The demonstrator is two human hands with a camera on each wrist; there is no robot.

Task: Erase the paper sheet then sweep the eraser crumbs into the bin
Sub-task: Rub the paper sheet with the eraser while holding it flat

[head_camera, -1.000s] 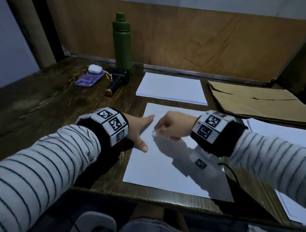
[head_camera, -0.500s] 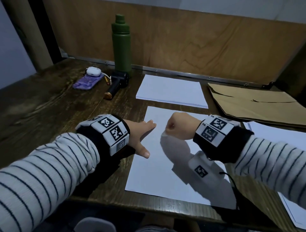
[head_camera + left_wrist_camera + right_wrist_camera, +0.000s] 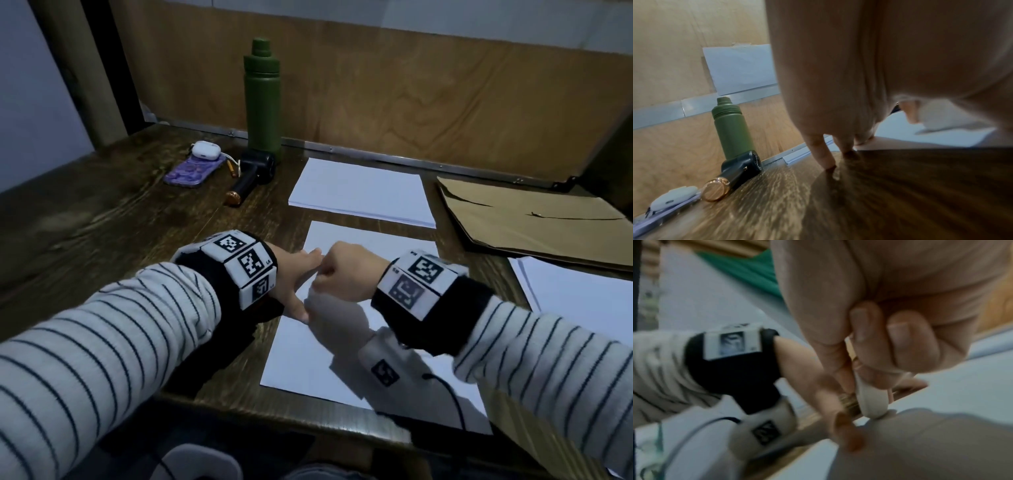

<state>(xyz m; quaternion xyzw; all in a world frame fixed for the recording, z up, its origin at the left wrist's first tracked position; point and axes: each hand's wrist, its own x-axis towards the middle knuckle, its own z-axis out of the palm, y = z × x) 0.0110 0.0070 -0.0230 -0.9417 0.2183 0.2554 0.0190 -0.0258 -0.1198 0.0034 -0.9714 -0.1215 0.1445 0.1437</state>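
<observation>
A white paper sheet [image 3: 301, 356] lies on the dark wooden desk [image 3: 102, 219] in front of me. My left hand [image 3: 298, 270] rests flat on the sheet's left edge, fingers straight and thumb spread; in the left wrist view its fingertips [image 3: 825, 157] press down at the paper's edge. My right hand [image 3: 329, 274] is curled into a fist right next to the left fingers. It pinches a small white eraser [image 3: 871, 400], whose tip touches the sheet. No pencil marks or crumbs can be made out.
A green bottle [image 3: 262, 102], a black handheld device [image 3: 253, 174] and a purple phone with a white earbud case [image 3: 191, 169] sit at the back left. A paper stack [image 3: 359, 192] lies behind the sheet, a brown envelope [image 3: 531, 219] and more paper [image 3: 582, 291] to the right.
My right hand with the eraser slid right across the sheet, then back left against the left fingers. The left hand has stayed pressed on the paper.
</observation>
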